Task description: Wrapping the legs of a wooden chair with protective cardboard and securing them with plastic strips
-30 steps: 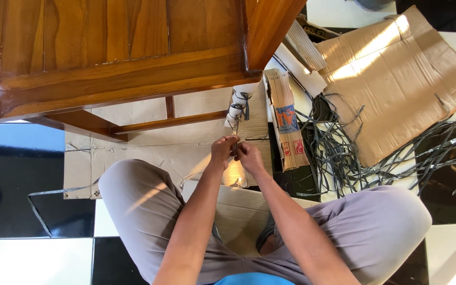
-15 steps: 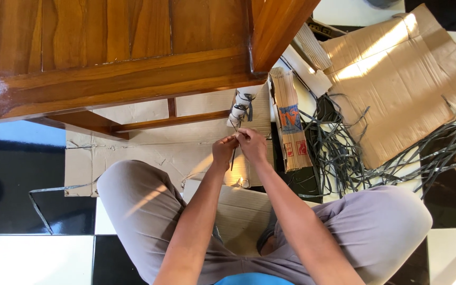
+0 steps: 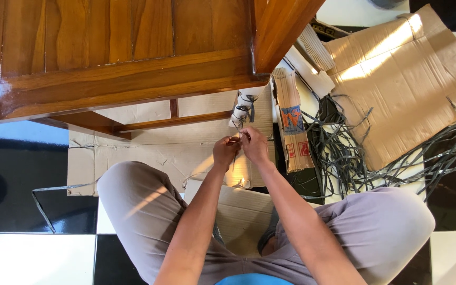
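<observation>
My left hand (image 3: 225,151) and my right hand (image 3: 253,144) meet just below a table leg wrapped in white padding (image 3: 243,107) with a dark plastic strap (image 3: 245,113) tied round it. Both hands pinch a thin dark strap end (image 3: 236,139) that runs down from that wrapped leg. The fingers hide how the strap is held. I sit on the floor with my knees spread, forearms stretched forward over flat cardboard (image 3: 159,153).
A glossy wooden table (image 3: 112,58) fills the upper left. A folded printed carton (image 3: 293,124) lies right of my hands. Loose dark straps (image 3: 344,153) sprawl on the black and white tiles. A large flattened cardboard sheet (image 3: 402,79) lies at upper right.
My hands have risen from lower on the cardboard towards the wrapped leg. The right hand has moved up and over the strap; the left has stayed close beside it.
</observation>
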